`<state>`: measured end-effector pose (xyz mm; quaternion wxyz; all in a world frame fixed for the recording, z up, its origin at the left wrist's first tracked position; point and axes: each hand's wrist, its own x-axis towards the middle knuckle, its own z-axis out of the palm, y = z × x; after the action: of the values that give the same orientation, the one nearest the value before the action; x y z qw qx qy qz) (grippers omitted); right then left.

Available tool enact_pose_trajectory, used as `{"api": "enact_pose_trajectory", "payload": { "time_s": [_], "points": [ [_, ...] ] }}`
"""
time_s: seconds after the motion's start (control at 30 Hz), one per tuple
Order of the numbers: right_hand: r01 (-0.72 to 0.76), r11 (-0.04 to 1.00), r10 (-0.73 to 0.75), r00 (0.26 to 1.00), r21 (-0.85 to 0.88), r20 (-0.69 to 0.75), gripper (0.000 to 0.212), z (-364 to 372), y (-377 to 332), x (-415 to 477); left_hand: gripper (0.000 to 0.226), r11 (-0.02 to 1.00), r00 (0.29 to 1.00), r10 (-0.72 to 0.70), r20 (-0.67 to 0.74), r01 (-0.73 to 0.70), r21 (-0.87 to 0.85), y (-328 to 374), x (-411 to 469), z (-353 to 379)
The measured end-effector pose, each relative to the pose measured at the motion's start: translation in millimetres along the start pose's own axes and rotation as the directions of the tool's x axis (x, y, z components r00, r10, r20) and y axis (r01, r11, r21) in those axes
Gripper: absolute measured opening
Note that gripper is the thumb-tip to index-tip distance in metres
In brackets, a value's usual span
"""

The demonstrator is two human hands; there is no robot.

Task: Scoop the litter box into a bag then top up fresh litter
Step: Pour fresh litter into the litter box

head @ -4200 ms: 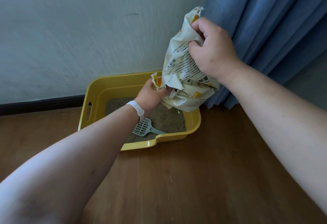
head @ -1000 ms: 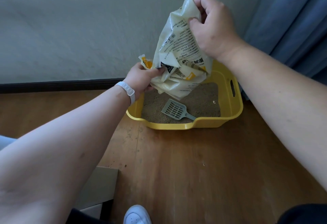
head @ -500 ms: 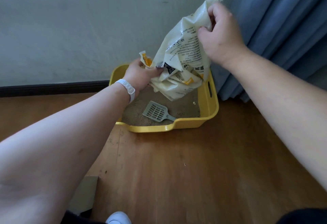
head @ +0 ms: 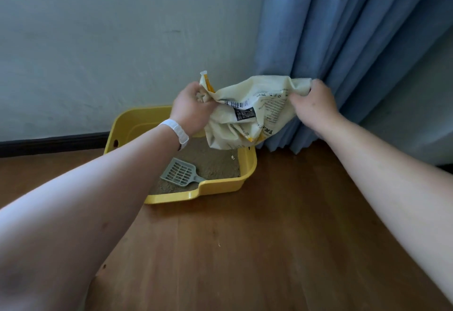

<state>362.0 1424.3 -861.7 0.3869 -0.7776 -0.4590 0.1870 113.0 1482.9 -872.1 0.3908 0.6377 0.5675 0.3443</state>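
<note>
We held a crumpled cream litter bag (head: pixel 255 114) in the air over the far right corner of the yellow litter box (head: pixel 215 188). Our left hand (head: pixel 191 112) was clenched on the bag's left end, by a yellow-edged flap; a white band (head: pixel 175 130) sat on that wrist. Our right hand (head: pixel 316 104) was clenched on the bag's right end. The bag stretched roughly level between both hands, sagging down in the middle, printed text and a barcode facing us. Whether litter was pouring out, we could not tell.

The litter box sat on the wooden floor (head: pixel 257 249) against the pale wall (head: pixel 110 53), just beside a blue curtain (head: pixel 355 40). Tan litter (head: pixel 215 163) covered its bottom. A grey slotted scoop (head: pixel 180 172) lay on the litter, its handle resting at the dip in the near rim. A few small crumbs lay on the floor in front of the box.
</note>
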Motion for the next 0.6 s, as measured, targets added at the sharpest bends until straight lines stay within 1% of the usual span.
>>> {"api": "enact_pose_trajectory", "payload": {
  "time_s": [0.07, 0.13, 0.2, 0.27, 0.33, 0.43, 0.5, 0.53, 0.57, 0.6],
  "points": [
    [-0.042, 0.998, 0.045, 0.996, -0.042, 0.076, 0.018, -12.1, 13.3, -0.2, 0.016, 1.0, 0.999, 0.029, 0.015, -0.029, 0.006, 9.3, -1.3, 9.5],
    [-0.103, 0.988, 0.12, 0.981, -0.114, 0.154, 0.025, -22.7, 28.4, -1.0, 0.017, 0.999, 0.999, 0.05, 0.021, -0.05, 0.018, 16.6, -1.9, 19.1],
    [-0.181, 0.962, 0.227, 0.946, -0.203, 0.231, 0.03, -32.5, 42.6, -3.1, 0.013, 0.996, 0.997, 0.066, 0.034, -0.068, 0.05, 23.8, -3.4, 28.2],
    [-0.18, 0.898, 0.316, 0.899, -0.401, 0.304, 0.036, -41.1, 52.3, -6.3, 0.009, 0.995, 0.996, 0.07, 0.059, -0.073, 0.06, 29.3, -5.4, 36.4],
    [-0.09, 0.796, 0.36, 0.865, -0.599, 0.349, 0.038, -48.5, 54.7, -10.1, 0.006, 0.991, 0.993, 0.089, 0.074, -0.095, 0.089, 33.1, -6.5, 43.3],
    [0.055, 0.652, 0.335, 0.874, -0.756, 0.352, 0.041, -59.8, 43.8, -9.4, 0.006, 0.977, 0.989, 0.122, 0.081, -0.134, 0.168, 38.3, -7.5, 52.3],
    [0.133, 0.613, 0.263, 0.895, -0.779, 0.36, 0.042, -65.4, 28.9, -7.5, 0.01, 0.966, 0.986, 0.14, 0.086, -0.155, 0.206, 40.3, -8.2, 56.5],
    [0.182, 0.629, 0.202, 0.901, -0.756, 0.385, 0.046, -65.8, 21.6, -5.6, 0.011, 0.96, 0.984, 0.152, 0.09, -0.169, 0.224, 41.4, -8.6, 58.2],
    [0.237, 0.676, 0.126, 0.896, -0.698, 0.426, 0.05, -64.8, 14.8, -4.4, 0.011, 0.953, 0.982, 0.165, 0.095, -0.184, 0.241, 42.7, -9.5, 59.5],
    [0.287, 0.743, 0.042, 0.881, -0.604, 0.471, 0.056, -62.1, 8.1, -4.3, 0.011, 0.945, 0.979, 0.178, 0.101, -0.199, 0.259, 43.8, -10.1, 60.8]
  ]
}}
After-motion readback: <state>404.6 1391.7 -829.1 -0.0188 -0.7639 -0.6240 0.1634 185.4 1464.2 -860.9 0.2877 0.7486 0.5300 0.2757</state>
